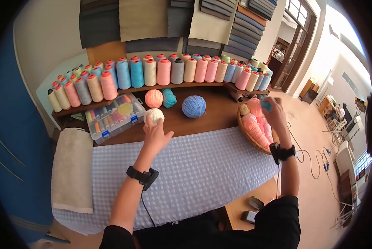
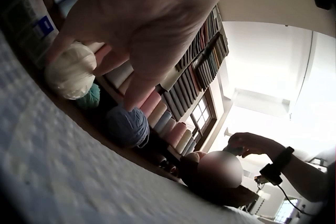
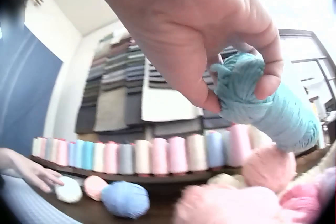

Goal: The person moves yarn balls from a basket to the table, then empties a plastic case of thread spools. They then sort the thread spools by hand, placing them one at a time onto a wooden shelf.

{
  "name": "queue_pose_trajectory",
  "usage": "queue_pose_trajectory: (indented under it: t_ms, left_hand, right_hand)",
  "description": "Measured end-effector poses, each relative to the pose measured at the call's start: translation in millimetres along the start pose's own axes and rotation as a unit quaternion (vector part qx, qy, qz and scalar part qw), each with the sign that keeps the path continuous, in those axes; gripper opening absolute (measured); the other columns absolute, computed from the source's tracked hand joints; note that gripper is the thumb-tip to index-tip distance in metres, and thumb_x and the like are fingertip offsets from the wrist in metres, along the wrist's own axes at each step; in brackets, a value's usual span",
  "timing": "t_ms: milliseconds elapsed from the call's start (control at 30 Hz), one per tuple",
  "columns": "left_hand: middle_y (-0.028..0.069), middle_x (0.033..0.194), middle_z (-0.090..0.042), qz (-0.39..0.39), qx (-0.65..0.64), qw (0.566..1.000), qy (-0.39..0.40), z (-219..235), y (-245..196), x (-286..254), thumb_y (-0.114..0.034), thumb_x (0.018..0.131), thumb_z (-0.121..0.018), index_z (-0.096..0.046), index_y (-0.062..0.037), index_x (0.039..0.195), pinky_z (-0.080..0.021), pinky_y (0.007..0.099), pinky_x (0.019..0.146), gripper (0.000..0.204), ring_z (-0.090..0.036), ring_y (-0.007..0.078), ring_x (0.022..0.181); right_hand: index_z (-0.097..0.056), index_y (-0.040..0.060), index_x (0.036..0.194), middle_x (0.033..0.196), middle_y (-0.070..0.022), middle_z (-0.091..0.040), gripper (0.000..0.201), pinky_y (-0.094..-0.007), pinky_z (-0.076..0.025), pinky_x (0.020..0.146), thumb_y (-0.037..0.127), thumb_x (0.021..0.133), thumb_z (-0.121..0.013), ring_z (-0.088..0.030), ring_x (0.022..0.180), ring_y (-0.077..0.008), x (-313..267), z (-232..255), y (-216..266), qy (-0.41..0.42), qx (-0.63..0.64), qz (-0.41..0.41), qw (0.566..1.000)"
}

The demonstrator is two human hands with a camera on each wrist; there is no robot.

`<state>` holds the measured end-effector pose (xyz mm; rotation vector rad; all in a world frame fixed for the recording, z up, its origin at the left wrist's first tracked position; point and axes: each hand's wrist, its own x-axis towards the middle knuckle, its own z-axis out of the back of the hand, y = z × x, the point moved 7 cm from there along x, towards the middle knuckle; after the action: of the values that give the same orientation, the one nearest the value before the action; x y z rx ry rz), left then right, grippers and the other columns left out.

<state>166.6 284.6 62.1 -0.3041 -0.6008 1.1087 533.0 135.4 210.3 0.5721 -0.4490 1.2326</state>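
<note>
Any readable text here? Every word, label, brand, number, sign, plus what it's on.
None readable in any view.
Yellow round patch on the clear box: too small and blurred to tell any lettering.
Thread cones: any markings too small to read.
Teal yarn in the right hand: no label visible.

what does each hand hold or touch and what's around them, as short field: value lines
left hand: fingertips on the white ball
right hand: grips a teal skein over the basket
in basket: mostly pink yarn
other balls: orange ball, teal ball, blue ball
left of balls: clear case
behind balls: rows of cones
</note>
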Motion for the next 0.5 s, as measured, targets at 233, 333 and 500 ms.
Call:
queue_pose_trajectory:
  t_ms: [233,333,500]
  left_hand:
    - [0.0261,0.133,-0.026,0.035,-0.070,0.997,0.017,9,6,0,-0.032,0.075,-0.068,-0.051,0.0002,0.118,-0.041,0.0457,0.092,0.056,-0.041,0.0465,0.109]
    - [0.0251,0.129,-0.033,0.013,-0.069,0.997,0.015,4,10,4,-0.033,0.076,-0.068,-0.052,-0.0007,0.118,-0.042,0.0437,0.091,0.055,-0.042,0.0435,0.111]
    - [0.0261,0.120,-0.045,-0.034,-0.100,0.994,0.041,11,-1,5,-0.034,0.076,-0.069,-0.055,-0.0019,0.115,-0.042,0.0400,0.091,0.052,-0.048,0.0396,0.110]
  right_hand:
    - [-0.056,0.0152,0.102,0.110,-0.0149,-0.047,0.032,-0.0415,-0.053,0.070,0.012,0.073,-0.068,-0.060,0.081,-0.0348,-75,-41,195,0.070,0.190,0.241,0.949]
    - [-0.058,0.0144,0.104,0.111,-0.0148,-0.047,0.033,-0.0411,-0.053,0.073,0.012,0.073,-0.070,-0.060,0.087,-0.0363,-82,-99,229,0.119,0.179,0.216,0.952]
    - [-0.058,0.0107,0.105,0.112,-0.0094,-0.050,0.031,-0.0376,-0.052,0.073,0.016,0.076,-0.068,-0.060,0.089,-0.0312,-69,-113,219,0.173,0.200,0.209,0.941]
